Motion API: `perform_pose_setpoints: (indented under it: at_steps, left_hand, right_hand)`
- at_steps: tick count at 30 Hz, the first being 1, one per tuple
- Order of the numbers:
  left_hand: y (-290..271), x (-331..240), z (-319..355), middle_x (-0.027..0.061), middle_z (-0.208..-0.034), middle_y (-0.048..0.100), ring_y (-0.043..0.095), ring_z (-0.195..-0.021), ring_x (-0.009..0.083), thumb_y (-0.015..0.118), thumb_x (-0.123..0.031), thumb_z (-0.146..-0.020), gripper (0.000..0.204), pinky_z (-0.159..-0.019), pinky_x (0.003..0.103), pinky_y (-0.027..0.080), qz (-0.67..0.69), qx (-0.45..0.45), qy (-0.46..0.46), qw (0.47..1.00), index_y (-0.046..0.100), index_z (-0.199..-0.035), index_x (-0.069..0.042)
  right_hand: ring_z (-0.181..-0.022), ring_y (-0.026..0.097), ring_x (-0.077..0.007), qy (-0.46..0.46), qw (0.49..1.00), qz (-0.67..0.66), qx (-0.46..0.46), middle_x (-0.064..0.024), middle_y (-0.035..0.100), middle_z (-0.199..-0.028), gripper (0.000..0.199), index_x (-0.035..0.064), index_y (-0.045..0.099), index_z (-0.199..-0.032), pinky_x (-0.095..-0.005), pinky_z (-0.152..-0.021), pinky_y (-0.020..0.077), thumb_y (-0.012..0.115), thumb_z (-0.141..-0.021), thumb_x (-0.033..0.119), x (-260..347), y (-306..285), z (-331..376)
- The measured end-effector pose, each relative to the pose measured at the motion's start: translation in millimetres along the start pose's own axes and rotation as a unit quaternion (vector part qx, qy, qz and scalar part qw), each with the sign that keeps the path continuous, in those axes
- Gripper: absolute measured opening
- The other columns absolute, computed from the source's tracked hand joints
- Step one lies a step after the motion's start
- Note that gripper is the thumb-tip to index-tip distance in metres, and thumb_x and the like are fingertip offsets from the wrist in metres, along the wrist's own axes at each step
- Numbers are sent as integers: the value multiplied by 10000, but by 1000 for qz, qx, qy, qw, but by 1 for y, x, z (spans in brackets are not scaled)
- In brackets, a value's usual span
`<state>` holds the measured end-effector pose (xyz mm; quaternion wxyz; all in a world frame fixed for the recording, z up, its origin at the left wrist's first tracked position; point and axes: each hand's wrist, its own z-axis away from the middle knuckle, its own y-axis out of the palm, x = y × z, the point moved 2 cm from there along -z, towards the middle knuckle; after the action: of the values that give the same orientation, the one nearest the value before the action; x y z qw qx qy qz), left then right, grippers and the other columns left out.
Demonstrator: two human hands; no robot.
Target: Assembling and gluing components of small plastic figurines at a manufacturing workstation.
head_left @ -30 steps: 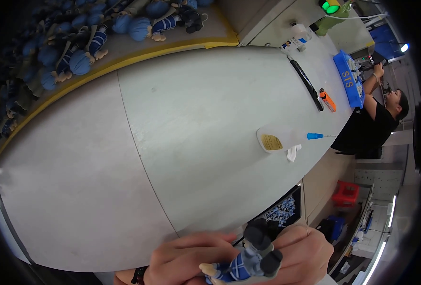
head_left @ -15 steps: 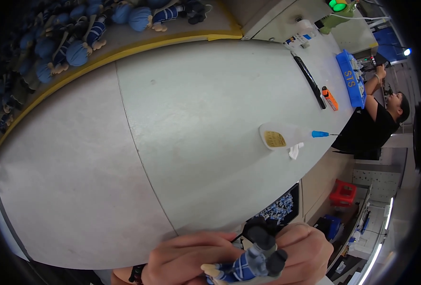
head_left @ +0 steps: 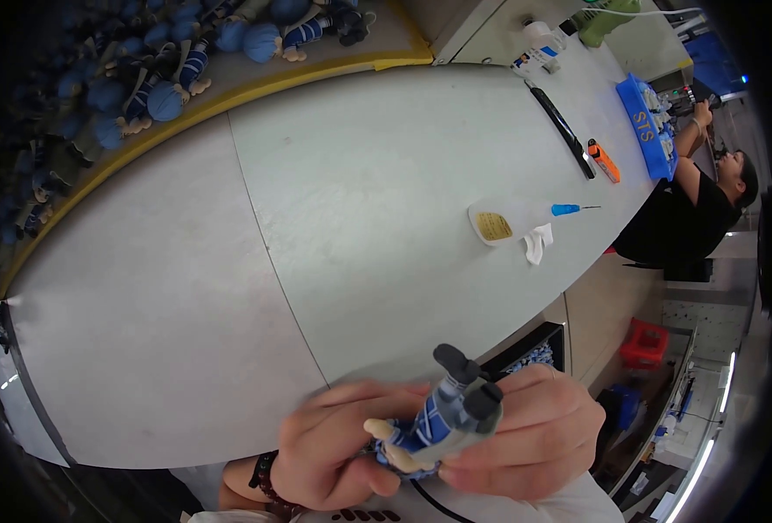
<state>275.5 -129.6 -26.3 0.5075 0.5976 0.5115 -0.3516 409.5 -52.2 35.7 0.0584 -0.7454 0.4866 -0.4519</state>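
Near the lower edge, my two hands hold a small figurine (head_left: 438, 424) in a blue outfit with dark shoes. It is tilted upside down, with its feet up and its blue hair low between my fingers. My left hand (head_left: 338, 440), with a dark beaded bracelet at the wrist, is closed around the head and arm side. On the other side, the curled fingers of my right hand (head_left: 530, 431) grip it by the grey back part. Its face is hidden from this view.
A clear bottle (head_left: 495, 224) with a blue needle tip lies beside crumpled white tissue (head_left: 538, 243). Farther off are an orange cutter (head_left: 604, 161), a black pen-like tool (head_left: 560, 129) and a blue bin (head_left: 646, 127). Figurines (head_left: 164, 102) fill a yellow-edged shelf. A co-worker (head_left: 691, 205) sits right.
The figurine has come up and a little left, and tilted so its feet point higher. Both hands still hold it. The whole view has shifted slightly.
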Motion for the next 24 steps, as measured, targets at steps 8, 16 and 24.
perform_pose_setpoints:
  at_steps: [8, 16, 24]
  left_hand:
    - [6, -8, -2, 191, -759, 615, 624, -647, 244, 331, -332, -894, 479, -618, 323, 503, -71, -29, -19, 997, 517, -892, 109]
    - [9, -7, -5, 191, -743, 613, 624, -659, 244, 318, -312, -903, 459, -628, 331, 501, -61, -36, -3, 998, 516, -873, 101]
    - [10, -8, -2, 204, -781, 615, 624, -658, 241, 325, -315, -907, 459, -614, 326, 502, -51, -32, -19, 998, 527, -877, 97]
  right_hand:
    - [-723, 543, -163, 1, 1000, -9, -3, -59, 626, -781, 103, 30, 646, -688, -234, -587, 460, 660, -607, -34, 2, -1, -1]
    - [-725, 545, -169, -3, 1000, -20, 7, -72, 628, -785, 97, 17, 645, -692, -241, -595, 470, 658, -612, -35, 1, -4, -2]
    - [-723, 545, -160, -12, 1000, -9, 10, -71, 631, -785, 99, 22, 647, -689, -238, -596, 465, 659, -606, -31, 4, -5, -1]
